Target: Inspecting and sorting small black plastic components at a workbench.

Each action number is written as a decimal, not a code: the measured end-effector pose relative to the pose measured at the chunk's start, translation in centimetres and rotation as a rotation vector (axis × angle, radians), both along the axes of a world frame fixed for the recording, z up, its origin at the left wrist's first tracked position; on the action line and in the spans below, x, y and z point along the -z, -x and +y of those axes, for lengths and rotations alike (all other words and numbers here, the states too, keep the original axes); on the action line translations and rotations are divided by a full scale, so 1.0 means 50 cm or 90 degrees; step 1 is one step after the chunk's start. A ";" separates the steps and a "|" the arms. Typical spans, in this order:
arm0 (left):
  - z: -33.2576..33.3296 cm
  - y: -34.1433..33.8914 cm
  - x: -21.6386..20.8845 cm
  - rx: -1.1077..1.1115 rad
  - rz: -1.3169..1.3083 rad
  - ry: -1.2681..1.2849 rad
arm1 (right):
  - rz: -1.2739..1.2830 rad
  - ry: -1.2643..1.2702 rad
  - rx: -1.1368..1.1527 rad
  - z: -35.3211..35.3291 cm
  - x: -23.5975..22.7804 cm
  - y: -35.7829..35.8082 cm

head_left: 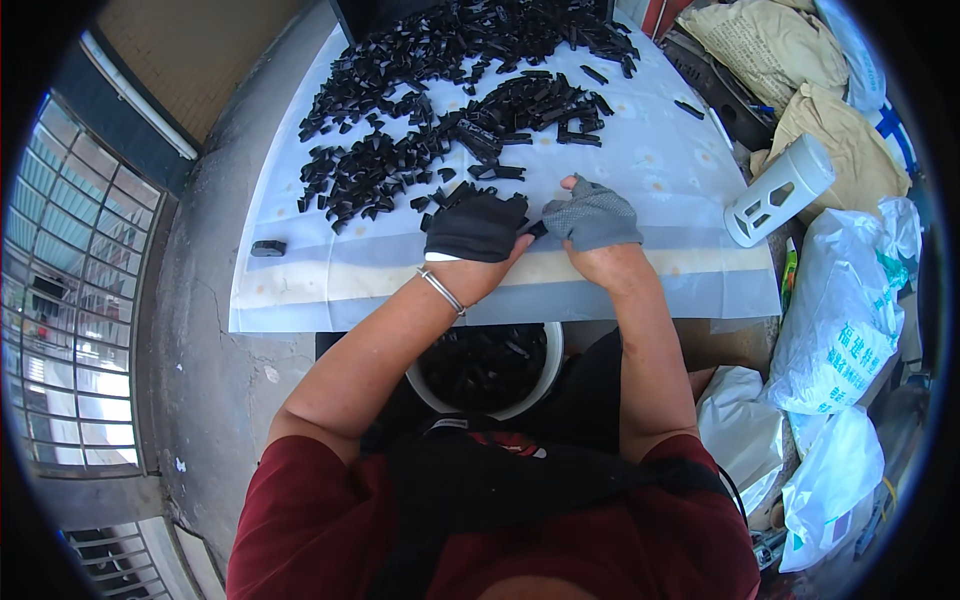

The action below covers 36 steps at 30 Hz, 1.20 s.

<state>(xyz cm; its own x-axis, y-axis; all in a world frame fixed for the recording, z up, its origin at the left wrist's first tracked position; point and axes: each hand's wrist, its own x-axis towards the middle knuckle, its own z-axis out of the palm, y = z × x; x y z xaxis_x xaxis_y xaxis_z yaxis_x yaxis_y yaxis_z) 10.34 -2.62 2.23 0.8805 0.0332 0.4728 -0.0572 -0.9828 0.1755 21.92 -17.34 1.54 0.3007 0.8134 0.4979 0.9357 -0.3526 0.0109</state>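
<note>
My left hand (478,226), in a black fingerless glove with a metal bangle at the wrist, is closed near the front of the table. My right hand (597,216), in a grey dotted glove, is closed beside it. A small black plastic piece (538,229) shows between the hands, at my left thumb and the edge of the right glove. Both hands seem to grip it; most of the fingers are hidden. Just beyond them lie long black plastic pieces (497,172) and a heap of small black plastic parts (350,180).
A larger pile of black parts (440,45) covers the far table. A single black block (268,248) sits on the left of the tablecloth (690,225). At right stands a tilted white plastic holder (780,190), near sacks (840,310). Below the table edge is a bucket (552,370) of black parts.
</note>
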 end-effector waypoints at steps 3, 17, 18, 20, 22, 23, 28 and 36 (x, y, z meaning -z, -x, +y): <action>-0.008 -0.035 0.007 -0.049 0.039 -0.093 | 0.036 0.021 0.014 -0.007 0.004 0.004; 0.022 0.065 -0.023 0.025 -0.020 0.176 | 0.204 -0.080 -0.168 0.008 -0.001 0.086; 0.022 0.076 -0.028 0.013 0.026 0.194 | 0.204 -0.074 -0.166 0.010 0.010 0.089; 0.029 0.099 -0.028 -0.001 0.072 0.213 | 0.226 -0.103 -0.178 0.015 0.019 0.104; 0.036 0.121 -0.018 -0.087 0.221 0.538 | 0.252 -0.128 -0.193 0.024 0.021 0.124; 0.033 0.130 -0.011 -0.090 0.222 0.541 | 0.237 -0.165 -0.190 0.027 0.016 0.137; -0.005 0.156 0.068 0.006 -0.052 0.902 | 0.328 -0.203 -0.235 0.044 0.002 0.184; 0.027 0.173 0.033 -0.086 0.083 0.947 | 0.195 -0.096 -0.195 0.015 -0.029 0.157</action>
<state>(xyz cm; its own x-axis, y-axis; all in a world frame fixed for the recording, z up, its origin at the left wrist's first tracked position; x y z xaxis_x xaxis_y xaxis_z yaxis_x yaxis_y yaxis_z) 1.71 -1.25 0.57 0.8636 0.4829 -0.1452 0.1118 0.0974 0.9889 14.09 -16.59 3.01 0.2086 0.8134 0.5429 0.9494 -0.0351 -0.3122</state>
